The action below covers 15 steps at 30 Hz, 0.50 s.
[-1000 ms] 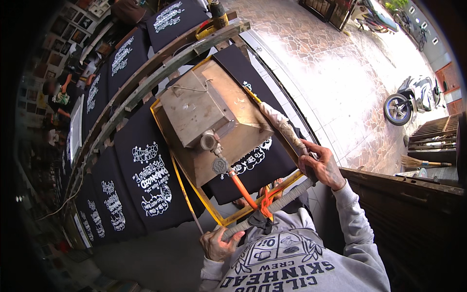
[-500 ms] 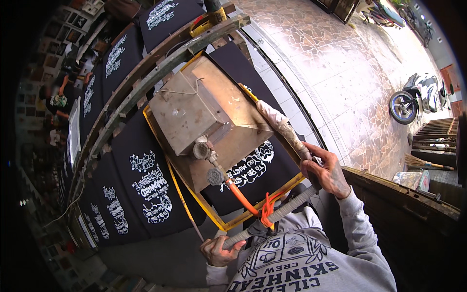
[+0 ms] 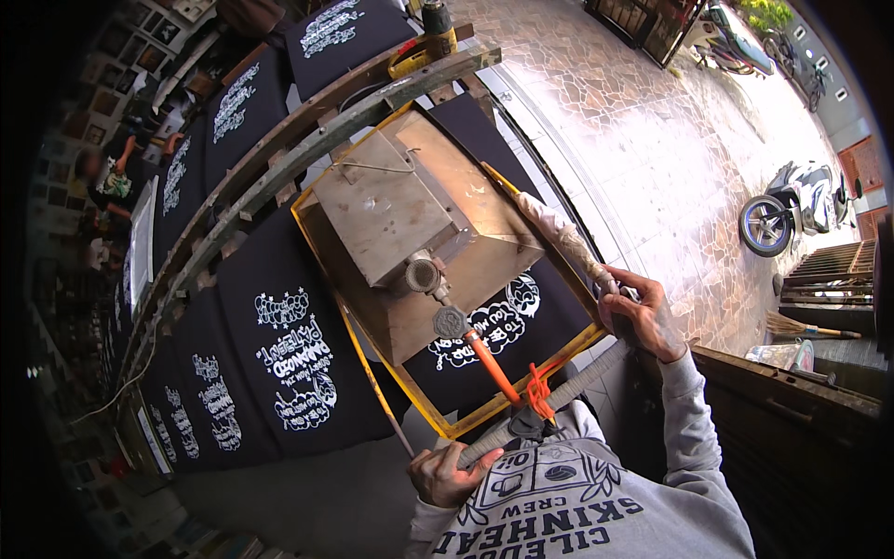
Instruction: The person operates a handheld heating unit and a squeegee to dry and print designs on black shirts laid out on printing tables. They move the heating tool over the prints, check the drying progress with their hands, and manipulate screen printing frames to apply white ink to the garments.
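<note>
A boxy metal heater hood (image 3: 386,210) on a yellow frame (image 3: 377,363) hangs or rests over dark shirts. My left hand (image 3: 450,475) is closed around the left end of a grey wrapped handle bar (image 3: 577,382) near my body. The lower end of a thin rod (image 3: 372,382) comes close to its fingers. My right hand (image 3: 644,317) is closed on the near end of a cloth-wrapped rod (image 3: 563,238) along the frame's right side; the bar's right end passes close below. An orange hose (image 3: 494,363) runs from the hood's valve (image 3: 450,322) toward orange cord (image 3: 540,393) tied at the bar.
Curved rails (image 3: 363,88) run behind the hood, with a yellow container (image 3: 410,61) on them. Dark shirts with white prints (image 3: 298,359) lie at left. Another person (image 3: 116,172) stands far left. A wooden ledge (image 3: 782,382), broom (image 3: 810,328) and motorcycle (image 3: 792,210) are at right.
Both hands and the hood appear slightly farther right in the picture. The surroundings have shifted too, so the view itself has moved. Both grips look the same.
</note>
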Motion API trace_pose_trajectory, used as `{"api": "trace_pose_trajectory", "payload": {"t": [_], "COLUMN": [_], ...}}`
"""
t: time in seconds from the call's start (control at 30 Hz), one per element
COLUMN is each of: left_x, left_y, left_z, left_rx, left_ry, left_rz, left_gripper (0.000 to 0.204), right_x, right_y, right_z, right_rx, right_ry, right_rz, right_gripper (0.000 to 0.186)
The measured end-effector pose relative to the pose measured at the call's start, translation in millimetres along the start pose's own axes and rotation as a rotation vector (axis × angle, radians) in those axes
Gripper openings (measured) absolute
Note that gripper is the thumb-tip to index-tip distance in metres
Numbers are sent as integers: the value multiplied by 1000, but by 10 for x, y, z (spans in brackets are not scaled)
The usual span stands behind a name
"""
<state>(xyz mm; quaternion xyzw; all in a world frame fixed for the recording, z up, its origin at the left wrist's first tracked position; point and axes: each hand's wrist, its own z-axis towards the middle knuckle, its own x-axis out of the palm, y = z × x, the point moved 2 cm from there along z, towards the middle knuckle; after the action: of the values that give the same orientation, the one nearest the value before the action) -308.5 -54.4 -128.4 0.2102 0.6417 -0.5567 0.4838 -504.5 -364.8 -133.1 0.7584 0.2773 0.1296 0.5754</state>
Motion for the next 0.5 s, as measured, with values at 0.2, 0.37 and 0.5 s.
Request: {"api": "trace_pose_trajectory", "payload": {"t": [0.2, 0.37, 0.5], "left_x": [-63, -88, -78], "left_y": [-28, -46, -53], "left_z": [68, 98, 77], "left_rx": [45, 72, 52], "left_ry": [-34, -40, -42], "left_rz": [-11, -11, -31], "left_gripper": [54, 52, 50], "right_x": [23, -80, -46], "right_y": [36, -114, -67], "right_z": [-18, -11, -10], "right_rx": [-48, -100, 60], "right_ry": [-32, 16, -22], "right_rz": [-69, -81, 41], "right_gripper": [44, 45, 45]}}
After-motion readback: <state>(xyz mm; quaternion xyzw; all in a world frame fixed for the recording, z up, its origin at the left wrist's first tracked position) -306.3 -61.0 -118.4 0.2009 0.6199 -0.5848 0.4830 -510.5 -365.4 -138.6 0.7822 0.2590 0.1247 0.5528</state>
